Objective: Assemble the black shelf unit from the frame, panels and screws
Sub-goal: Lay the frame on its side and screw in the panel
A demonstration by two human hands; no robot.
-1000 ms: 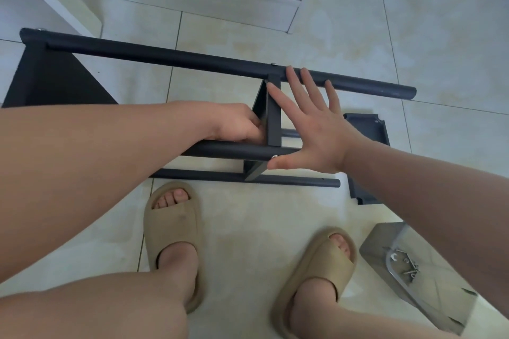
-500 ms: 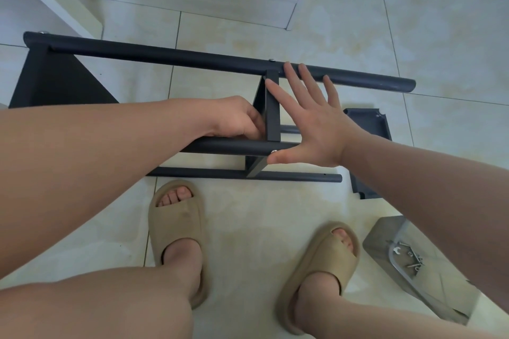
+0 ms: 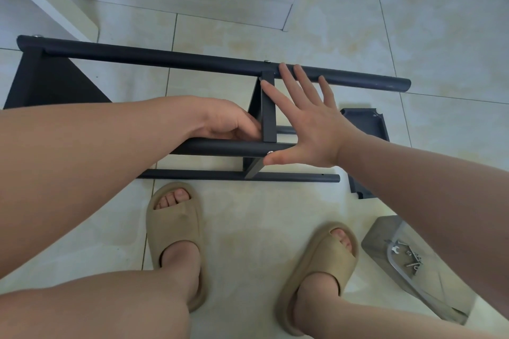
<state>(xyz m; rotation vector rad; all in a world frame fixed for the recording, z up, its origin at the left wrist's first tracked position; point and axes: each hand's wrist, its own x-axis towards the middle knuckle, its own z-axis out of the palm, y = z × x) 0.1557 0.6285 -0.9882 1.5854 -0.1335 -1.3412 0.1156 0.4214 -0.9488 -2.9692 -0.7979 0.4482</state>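
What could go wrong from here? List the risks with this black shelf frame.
The open right hand only presses flat on the upright black metal panel, so it could slip off line with the long black round tubes. The loose silver screws and small spanner lie on clear packaging beside the right beige slipper; a step might scatter them.

Pale tiled floor. Black shelf frame on its side, lowest tube on tiles. Loose black panel flat just right. Clear bag holding screws, small wrench. Beige slides planted nearby.
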